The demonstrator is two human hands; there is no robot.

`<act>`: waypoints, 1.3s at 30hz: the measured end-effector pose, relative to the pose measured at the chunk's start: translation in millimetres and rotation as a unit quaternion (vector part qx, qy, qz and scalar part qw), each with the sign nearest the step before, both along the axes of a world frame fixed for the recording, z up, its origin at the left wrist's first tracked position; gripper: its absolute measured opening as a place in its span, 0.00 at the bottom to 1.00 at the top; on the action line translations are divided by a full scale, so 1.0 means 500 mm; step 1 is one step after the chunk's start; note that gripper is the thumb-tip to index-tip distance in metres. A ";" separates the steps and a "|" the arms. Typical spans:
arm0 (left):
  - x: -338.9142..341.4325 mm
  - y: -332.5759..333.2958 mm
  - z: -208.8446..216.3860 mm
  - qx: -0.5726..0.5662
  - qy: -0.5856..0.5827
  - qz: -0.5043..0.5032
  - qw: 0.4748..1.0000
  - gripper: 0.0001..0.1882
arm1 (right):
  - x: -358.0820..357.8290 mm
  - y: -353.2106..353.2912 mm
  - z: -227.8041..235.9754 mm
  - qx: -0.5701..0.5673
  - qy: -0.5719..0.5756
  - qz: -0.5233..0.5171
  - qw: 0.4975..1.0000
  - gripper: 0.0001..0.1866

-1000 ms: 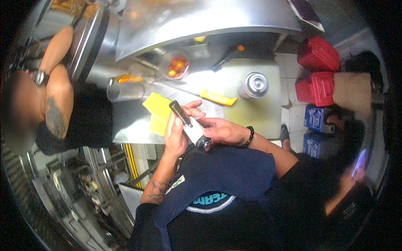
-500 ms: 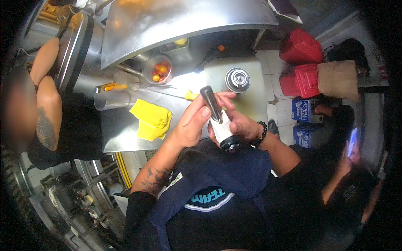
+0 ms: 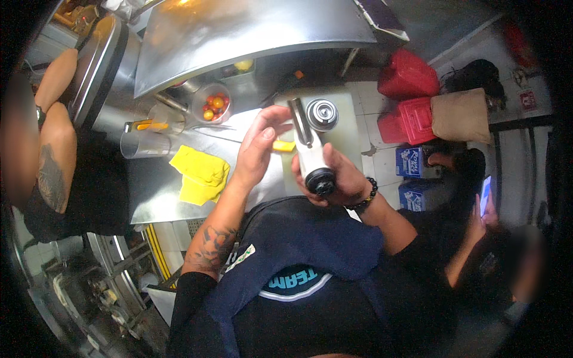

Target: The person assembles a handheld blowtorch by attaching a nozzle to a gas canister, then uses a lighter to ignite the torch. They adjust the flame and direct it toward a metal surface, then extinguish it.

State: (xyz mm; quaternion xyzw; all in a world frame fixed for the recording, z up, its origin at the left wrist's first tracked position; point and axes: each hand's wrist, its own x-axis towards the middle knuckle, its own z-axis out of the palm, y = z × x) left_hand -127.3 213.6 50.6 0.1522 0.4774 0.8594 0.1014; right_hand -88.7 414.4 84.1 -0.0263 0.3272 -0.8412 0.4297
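Observation:
My right hand (image 3: 349,178) is wrapped round a white and black torch head (image 3: 307,160) with a metal nozzle tube, held above the worktop. The tube points away from me, and the black round end faces back towards me. My left hand (image 3: 253,152) is apart from it on the left, its fingers spread and holding nothing. Just beyond the torch head, a gas canister (image 3: 322,113) stands upright on a pale cutting board (image 3: 351,140). A yellow handle (image 3: 285,145) lies between my left hand and the torch head.
Left on the steel worktop (image 3: 158,206) lie a folded yellow cloth (image 3: 203,173) and clear plastic jugs (image 3: 143,145). Behind is a tub of small tomatoes (image 3: 213,103). A steel shelf (image 3: 256,30) overhangs the back. People are on both sides; red containers (image 3: 409,74) stand right.
My left hand has come off the torch head and moved left, its fingers opening. The torch head stays in my right hand. The whole view has shifted slightly.

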 end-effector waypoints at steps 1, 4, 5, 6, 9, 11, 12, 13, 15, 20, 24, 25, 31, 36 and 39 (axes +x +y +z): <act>0.000 0.001 -0.035 -0.080 0.024 0.029 0.996 0.35 | -0.003 0.015 0.007 0.021 0.006 -0.035 0.999 0.40; -0.009 0.017 -0.058 -0.322 0.110 0.078 0.937 0.53 | -0.022 0.069 0.053 0.095 0.083 -0.139 0.982 0.36; -0.014 0.035 -0.065 -0.374 0.141 0.089 0.912 0.58 | -0.032 0.095 0.068 0.121 0.147 -0.172 0.967 0.34; -0.024 0.056 -0.068 -0.405 0.161 0.092 0.895 0.59 | -0.054 0.135 0.069 0.218 0.223 -0.169 0.935 0.31; -0.060 0.102 -0.087 -0.419 0.164 0.094 0.888 0.56 | -0.126 0.146 0.101 0.420 0.387 -0.129 0.811 0.26; -0.076 0.117 -0.090 -0.411 0.143 0.093 0.896 0.52 | -0.158 0.134 0.112 0.501 0.461 -0.093 0.727 0.24; -0.083 0.121 -0.087 -0.412 0.129 0.092 0.897 0.50 | -0.174 0.131 0.104 0.529 0.492 -0.073 0.687 0.23; -0.088 0.125 -0.082 -0.412 0.115 0.092 0.899 0.47 | -0.183 0.129 0.100 0.555 0.522 -0.053 0.646 0.22; -0.087 0.130 -0.055 -0.418 0.135 0.095 0.893 0.38 | -0.197 0.130 0.107 0.541 0.506 -0.047 0.671 0.20; -0.073 0.120 0.021 -0.440 0.119 0.034 0.889 0.32 | -0.196 0.139 0.146 0.478 0.336 -0.018 0.812 0.16; -0.063 0.113 0.058 -0.475 0.105 0.010 0.873 0.30 | -0.210 0.149 0.163 0.474 0.340 0.033 0.812 0.17; -0.058 0.111 0.070 -0.481 0.094 0.001 0.872 0.30 | -0.211 0.148 0.174 0.483 0.344 0.049 0.804 0.18; -0.040 0.106 0.100 -0.518 0.085 -0.043 0.850 0.32 | -0.200 0.138 0.219 0.508 0.424 0.119 0.740 0.22; -0.039 0.097 0.088 -0.491 0.064 -0.098 0.863 0.34 | -0.206 0.144 0.209 0.505 0.462 0.182 0.706 0.22; -0.031 0.090 0.082 -0.467 0.058 -0.111 0.875 0.33 | -0.195 0.135 0.216 0.515 0.479 0.200 0.682 0.22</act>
